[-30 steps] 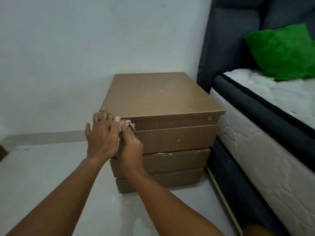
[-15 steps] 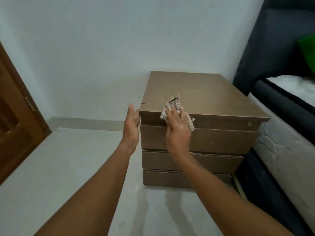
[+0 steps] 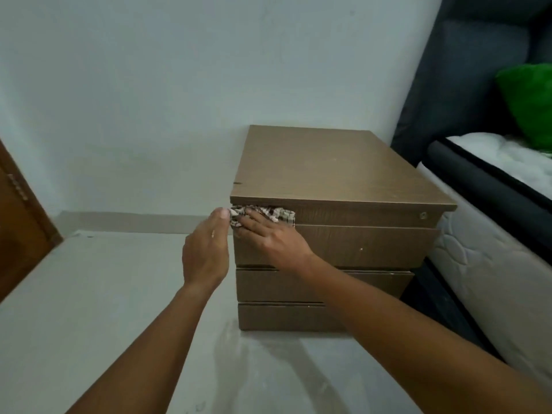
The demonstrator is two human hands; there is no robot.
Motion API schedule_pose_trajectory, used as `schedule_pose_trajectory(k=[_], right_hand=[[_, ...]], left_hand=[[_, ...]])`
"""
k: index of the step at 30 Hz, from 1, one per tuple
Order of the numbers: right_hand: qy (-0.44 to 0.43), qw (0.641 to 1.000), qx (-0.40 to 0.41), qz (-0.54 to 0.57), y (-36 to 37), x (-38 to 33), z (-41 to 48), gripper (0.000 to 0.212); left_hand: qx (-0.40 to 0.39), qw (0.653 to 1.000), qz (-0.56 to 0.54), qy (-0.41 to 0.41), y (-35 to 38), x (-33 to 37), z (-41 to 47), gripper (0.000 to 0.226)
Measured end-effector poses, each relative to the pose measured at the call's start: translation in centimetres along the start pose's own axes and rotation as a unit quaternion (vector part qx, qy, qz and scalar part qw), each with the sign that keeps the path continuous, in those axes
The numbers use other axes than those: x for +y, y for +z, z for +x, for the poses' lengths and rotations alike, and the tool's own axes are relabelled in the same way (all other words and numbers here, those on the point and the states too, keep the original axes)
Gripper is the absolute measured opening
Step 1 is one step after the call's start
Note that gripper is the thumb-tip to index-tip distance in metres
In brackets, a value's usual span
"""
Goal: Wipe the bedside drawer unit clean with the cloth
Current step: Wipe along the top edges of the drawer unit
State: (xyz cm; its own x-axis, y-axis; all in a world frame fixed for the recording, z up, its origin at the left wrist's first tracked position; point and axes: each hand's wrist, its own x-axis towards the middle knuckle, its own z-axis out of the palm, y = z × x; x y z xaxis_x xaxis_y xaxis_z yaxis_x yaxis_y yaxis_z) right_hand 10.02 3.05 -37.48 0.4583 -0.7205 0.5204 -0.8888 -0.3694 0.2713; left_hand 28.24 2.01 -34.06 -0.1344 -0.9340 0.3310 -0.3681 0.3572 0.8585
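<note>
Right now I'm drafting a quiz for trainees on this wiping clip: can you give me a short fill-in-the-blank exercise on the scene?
1. The checked cloth is pressed against the drawer unit by the ____ hand.
2. The left hand sits at the unit's front ____ corner.
3. The cloth lies just under the unit's ____ panel, on the front face.
4. The cushion on the bed is ____ in colour.

Missing words: right; left; top; green
</note>
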Motion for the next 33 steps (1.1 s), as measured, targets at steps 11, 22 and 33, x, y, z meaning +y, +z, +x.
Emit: schedule_pose_trajectory(k=[11, 22, 33], right_hand=[[0.211, 0.956, 0.149, -0.137, -0.5, 3.3, -7.8, 0.036], [0.405, 0.875, 0.237, -0.121, -4.1, 12.6, -21.6, 0.032], [0.591, 0.606, 0.527, 0.074, -4.4, 12.2, -19.1, 0.028]], left_hand=[[0.018, 0.93, 0.216, 0.295, 7.2, -1.6, -1.5, 0.05], [0.085, 0.945, 0.182, 0.257, 18.5, 1.5, -3.9, 0.041], [0.117, 0.959, 0.139, 0.219, 20.6, 2.2, -4.9, 0.041]])
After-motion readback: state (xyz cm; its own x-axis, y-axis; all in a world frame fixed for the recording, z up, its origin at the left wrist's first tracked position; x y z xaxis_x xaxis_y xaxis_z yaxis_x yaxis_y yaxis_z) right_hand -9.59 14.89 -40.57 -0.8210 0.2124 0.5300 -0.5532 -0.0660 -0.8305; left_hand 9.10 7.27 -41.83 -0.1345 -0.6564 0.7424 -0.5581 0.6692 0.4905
